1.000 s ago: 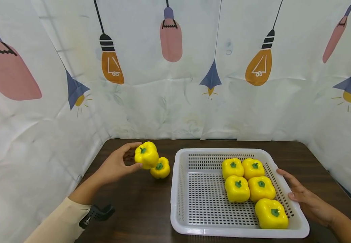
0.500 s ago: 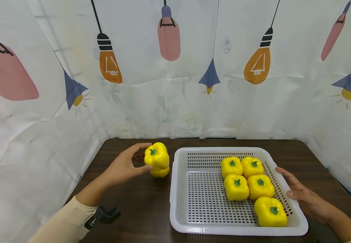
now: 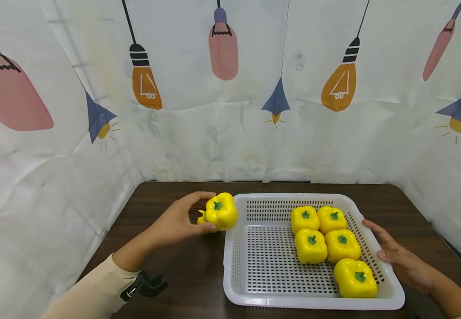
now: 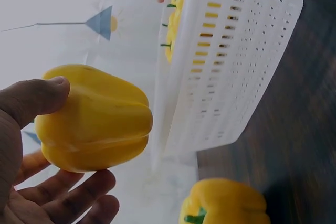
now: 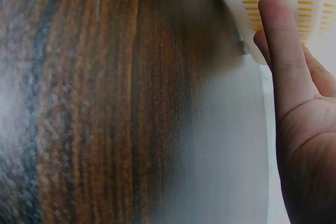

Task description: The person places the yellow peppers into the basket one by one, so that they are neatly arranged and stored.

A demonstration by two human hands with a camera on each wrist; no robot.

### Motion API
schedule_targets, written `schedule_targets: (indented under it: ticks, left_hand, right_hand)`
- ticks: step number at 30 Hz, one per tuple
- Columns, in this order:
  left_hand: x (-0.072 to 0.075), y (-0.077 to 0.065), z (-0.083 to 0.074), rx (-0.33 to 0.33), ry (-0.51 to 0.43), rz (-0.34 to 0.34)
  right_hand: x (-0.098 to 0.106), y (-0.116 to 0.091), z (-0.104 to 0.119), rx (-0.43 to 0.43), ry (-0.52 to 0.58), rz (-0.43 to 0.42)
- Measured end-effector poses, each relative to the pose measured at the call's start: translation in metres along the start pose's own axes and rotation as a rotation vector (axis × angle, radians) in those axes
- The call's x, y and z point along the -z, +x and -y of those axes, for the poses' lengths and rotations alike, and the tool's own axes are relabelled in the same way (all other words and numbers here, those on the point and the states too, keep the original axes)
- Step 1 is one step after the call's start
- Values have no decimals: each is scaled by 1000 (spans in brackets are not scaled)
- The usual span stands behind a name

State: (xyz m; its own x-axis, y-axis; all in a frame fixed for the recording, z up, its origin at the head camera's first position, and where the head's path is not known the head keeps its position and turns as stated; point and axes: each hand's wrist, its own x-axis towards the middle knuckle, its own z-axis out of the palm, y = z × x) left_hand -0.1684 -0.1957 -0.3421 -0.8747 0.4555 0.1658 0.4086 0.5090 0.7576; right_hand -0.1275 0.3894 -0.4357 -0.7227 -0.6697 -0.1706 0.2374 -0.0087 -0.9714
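Note:
My left hand (image 3: 176,223) pinches a yellow bell pepper (image 3: 224,212) between thumb and fingers. The pepper is raised above the table and overlaps the left rim of the white basket (image 3: 294,303) in the head view. From the left wrist, this pepper (image 4: 97,119) appears outside the basket's perforated wall (image 4: 210,108), stem end away from the camera. Another yellow bell pepper (image 4: 228,200) lies on the table beside the basket, mostly hidden behind the left hand in the head view. My right hand (image 3: 407,268) rests its extended fingers against the basket's right side.
Several yellow bell peppers (image 3: 311,246) with green stems sit in the right half of the basket. A dark wooden table (image 3: 186,274) lies beneath, with a printed white curtain (image 3: 222,137) behind and at both sides. A black strap (image 3: 150,285) hangs at the left wrist.
My left hand has carried the bell pepper rightward, from left of the table pepper to the basket's left rim. The right hand and basket have stayed in place.

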Motion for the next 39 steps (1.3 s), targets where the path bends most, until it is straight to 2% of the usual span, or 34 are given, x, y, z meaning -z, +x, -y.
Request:
schedule_targets:
  ticks: [6,23,31,39]
  left_hand:
    - [-9,2,-4,-13,-68,45]
    - [-36,14,-15,-84,-34,147]
    - [-51,19,-23,-104,-62,210]
    - [-67,24,-32,-107,-37,270]
  right_hand:
    - [0,0,-1,-15,-19,-30]
    - [-2,-1,1,-24,15,-21]
    - [-2,-1,1,-24,24,-26]
    - [-1,-1,0,-29,-1,-45]
